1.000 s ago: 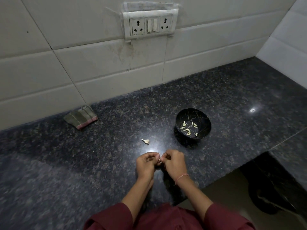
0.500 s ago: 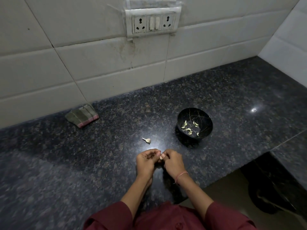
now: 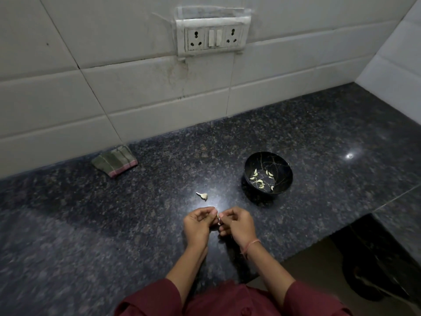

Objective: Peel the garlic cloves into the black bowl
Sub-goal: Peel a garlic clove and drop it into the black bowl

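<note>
Between left hand (image 3: 197,226) and right hand (image 3: 238,225): garlic clove (image 3: 218,218) pinched, peeling underway. Beyond right hand, black bowl (image 3: 282,164) holds several peeled cloves (image 3: 259,180). Beyond left hand, one unpeeled clove (image 3: 203,195) waits on desk (image 3: 114,213).

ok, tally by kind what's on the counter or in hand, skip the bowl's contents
black bowl: 1
garlic cloves: 2 (loose clove on the counter; held clove pinched between left hand and right hand)
folded cloth: 1
Total: 4
</note>
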